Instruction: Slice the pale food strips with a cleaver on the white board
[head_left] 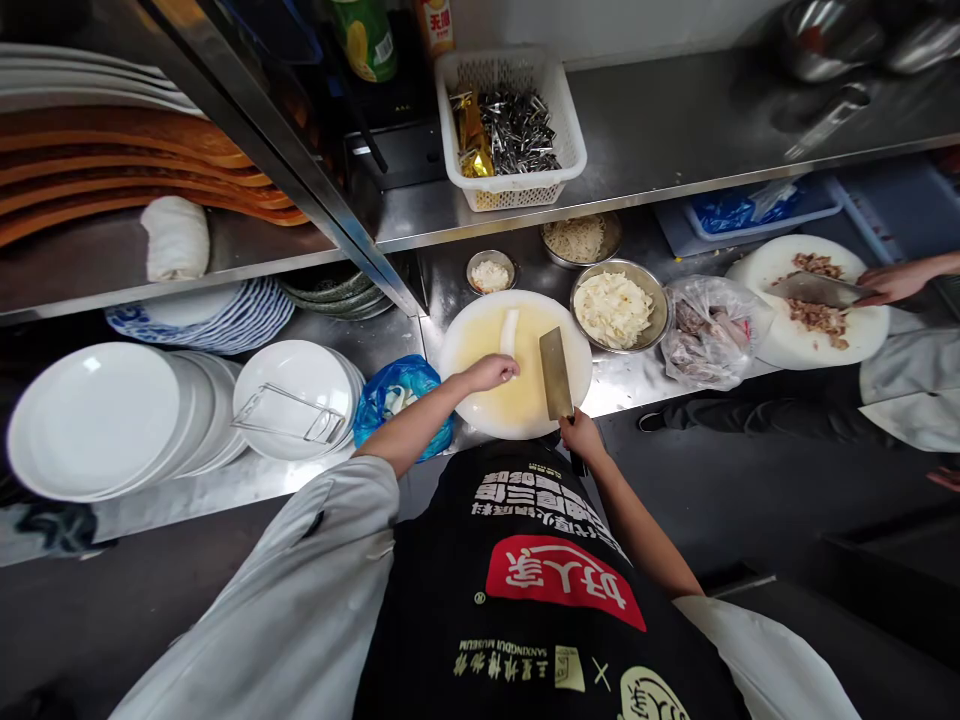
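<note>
A round white cutting board [480, 405] with a yellowish middle lies in front of me. On it rests a pale, long piece of food [509, 332], upright in the view. My left hand [493, 372] is closed at the near end of that piece; what its fingertips press on is too small to make out. My right hand [582, 437] grips the dark handle of a cleaver [555, 375], its broad blade over the board's right side, apart from the pale piece. A metal bowl of pale slices [613, 308] stands just right of the board.
Left are a blue plastic bag [401, 400] and stacked white plates [97, 420]. Behind stand a small bowl [491, 272] and a bowl of shreds [579, 240], below a shelf with a white basket [512, 185]. At right, a co-worker's hand [892, 283] holds a cleaver over chopped meat.
</note>
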